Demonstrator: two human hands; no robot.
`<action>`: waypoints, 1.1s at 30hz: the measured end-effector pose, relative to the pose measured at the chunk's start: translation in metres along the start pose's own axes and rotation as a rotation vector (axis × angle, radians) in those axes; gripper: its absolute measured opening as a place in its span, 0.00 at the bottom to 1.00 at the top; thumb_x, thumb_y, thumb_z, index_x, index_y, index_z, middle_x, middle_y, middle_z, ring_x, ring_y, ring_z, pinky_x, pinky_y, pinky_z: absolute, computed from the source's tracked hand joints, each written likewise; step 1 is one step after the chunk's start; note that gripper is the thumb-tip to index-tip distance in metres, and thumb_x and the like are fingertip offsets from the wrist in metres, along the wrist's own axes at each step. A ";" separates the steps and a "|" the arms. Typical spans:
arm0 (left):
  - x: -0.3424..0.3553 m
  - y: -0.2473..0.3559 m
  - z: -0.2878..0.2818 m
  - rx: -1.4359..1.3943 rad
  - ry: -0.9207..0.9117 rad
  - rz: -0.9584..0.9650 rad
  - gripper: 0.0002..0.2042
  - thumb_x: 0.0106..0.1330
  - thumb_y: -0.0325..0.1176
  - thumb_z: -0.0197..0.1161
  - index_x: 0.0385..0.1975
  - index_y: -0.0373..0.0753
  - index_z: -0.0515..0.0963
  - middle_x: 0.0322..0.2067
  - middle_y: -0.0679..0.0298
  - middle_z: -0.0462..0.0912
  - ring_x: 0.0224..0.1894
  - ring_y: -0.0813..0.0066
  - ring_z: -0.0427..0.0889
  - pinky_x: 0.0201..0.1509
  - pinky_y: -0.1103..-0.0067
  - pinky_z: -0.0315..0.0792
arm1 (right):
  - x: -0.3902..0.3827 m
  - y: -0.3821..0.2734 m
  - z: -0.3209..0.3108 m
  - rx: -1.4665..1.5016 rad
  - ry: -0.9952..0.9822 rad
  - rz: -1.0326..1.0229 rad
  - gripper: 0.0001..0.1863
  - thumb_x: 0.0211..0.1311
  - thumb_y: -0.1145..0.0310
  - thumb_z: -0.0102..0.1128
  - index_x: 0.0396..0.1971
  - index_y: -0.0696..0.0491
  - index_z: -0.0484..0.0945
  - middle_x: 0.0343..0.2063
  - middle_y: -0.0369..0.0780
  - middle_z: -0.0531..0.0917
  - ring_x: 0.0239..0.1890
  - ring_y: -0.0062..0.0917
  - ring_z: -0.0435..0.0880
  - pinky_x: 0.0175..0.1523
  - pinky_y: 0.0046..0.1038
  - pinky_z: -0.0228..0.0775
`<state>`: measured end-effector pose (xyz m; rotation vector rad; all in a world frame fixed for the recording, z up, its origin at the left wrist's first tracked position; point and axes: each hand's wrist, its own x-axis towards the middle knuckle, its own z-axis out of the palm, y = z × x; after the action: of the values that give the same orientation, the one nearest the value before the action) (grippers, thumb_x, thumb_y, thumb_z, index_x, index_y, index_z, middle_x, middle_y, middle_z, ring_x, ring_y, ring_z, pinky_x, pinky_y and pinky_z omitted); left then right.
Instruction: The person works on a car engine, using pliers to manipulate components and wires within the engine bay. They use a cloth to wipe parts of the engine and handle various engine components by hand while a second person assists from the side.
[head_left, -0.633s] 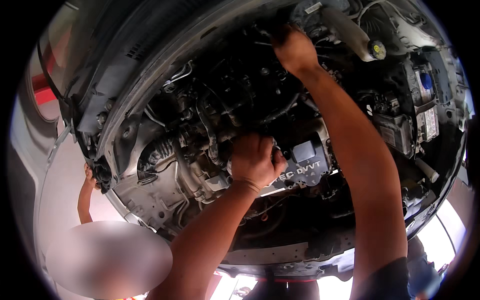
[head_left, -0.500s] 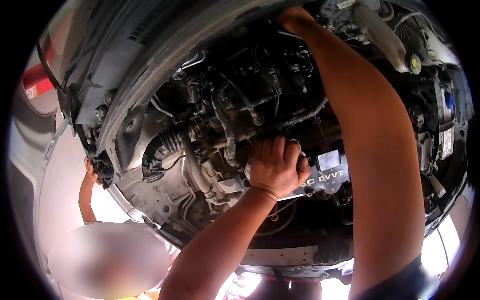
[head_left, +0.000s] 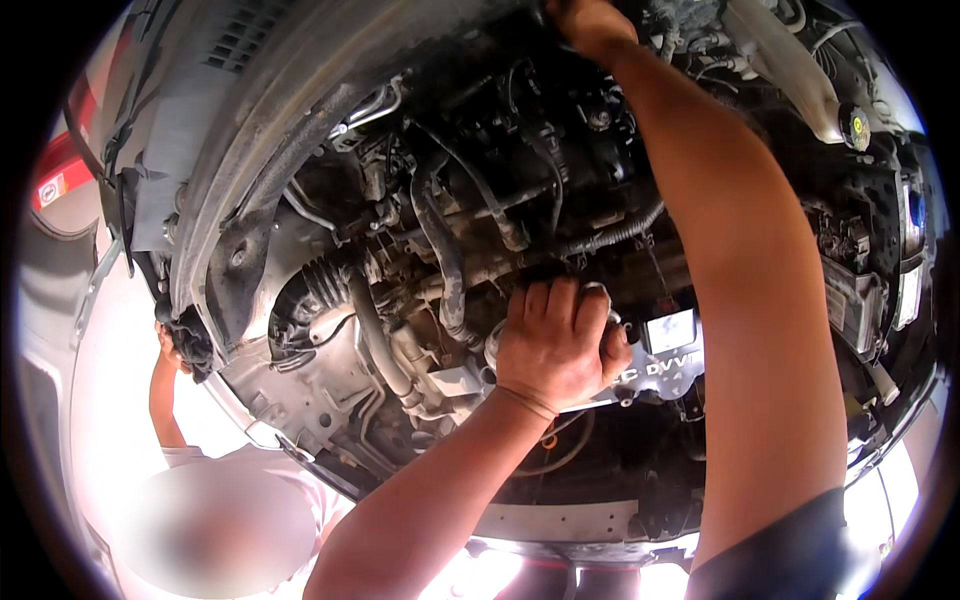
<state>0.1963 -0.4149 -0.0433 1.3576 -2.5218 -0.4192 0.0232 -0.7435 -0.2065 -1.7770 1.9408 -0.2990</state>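
Observation:
My left hand presses down on the near part of the engine, its fingers curled over a rounded, silvery part that it mostly covers. Beside it lies the dark engine cover with pale lettering. My right hand reaches far across the engine bay to the dark recess below the windshield edge. Its fingers bend into shadow at the top of the view, and what they touch is hidden. Between the two hands run black hoses and a ribbed conduit.
A ribbed black intake hose sits to the left. On the right are a pale reservoir with a black cap and an open-looking box of electrics. Another person's hand holds the car's left edge near a black bundle.
The view has shifted slightly, so the engine bay's left side sits a little farther left. Both my hands stay at about the same places on the car.

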 end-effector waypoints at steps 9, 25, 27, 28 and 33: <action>-0.001 0.000 0.002 0.033 0.004 0.015 0.17 0.53 0.40 0.62 0.40 0.38 0.76 0.33 0.56 0.73 0.31 0.57 0.74 0.36 0.63 0.70 | -0.004 -0.005 -0.016 -0.018 -0.048 -0.029 0.27 0.67 0.49 0.61 0.58 0.51 0.80 0.57 0.46 0.83 0.62 0.39 0.79 0.66 0.36 0.70; -0.004 0.000 0.001 0.048 0.026 0.000 0.16 0.53 0.40 0.63 0.39 0.38 0.77 0.33 0.56 0.73 0.32 0.57 0.74 0.38 0.63 0.72 | -0.044 -0.006 -0.039 0.016 0.048 -0.047 0.32 0.65 0.44 0.63 0.61 0.52 0.78 0.58 0.46 0.82 0.63 0.37 0.78 0.67 0.35 0.69; -0.004 0.004 0.000 0.044 0.022 -0.008 0.16 0.53 0.40 0.63 0.38 0.38 0.77 0.33 0.56 0.73 0.32 0.57 0.74 0.38 0.63 0.72 | -0.041 0.002 -0.049 0.022 0.063 -0.024 0.33 0.65 0.44 0.63 0.61 0.52 0.78 0.58 0.46 0.82 0.63 0.37 0.78 0.68 0.35 0.69; -0.004 0.004 0.000 0.048 0.024 -0.009 0.16 0.53 0.40 0.63 0.38 0.38 0.78 0.33 0.56 0.73 0.32 0.57 0.75 0.38 0.63 0.72 | -0.039 0.005 -0.056 0.027 0.071 -0.016 0.33 0.65 0.43 0.64 0.61 0.52 0.78 0.58 0.46 0.82 0.63 0.37 0.78 0.68 0.35 0.69; -0.006 0.000 0.001 0.054 0.037 -0.011 0.15 0.53 0.40 0.63 0.37 0.38 0.78 0.33 0.57 0.73 0.33 0.56 0.75 0.39 0.63 0.72 | -0.049 0.018 -0.074 0.110 0.059 -0.050 0.35 0.64 0.42 0.64 0.62 0.53 0.77 0.58 0.46 0.82 0.63 0.37 0.78 0.68 0.35 0.68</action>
<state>0.1998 -0.4095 -0.0447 1.3861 -2.5139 -0.3275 -0.0265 -0.7051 -0.1416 -1.7661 1.8839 -0.4715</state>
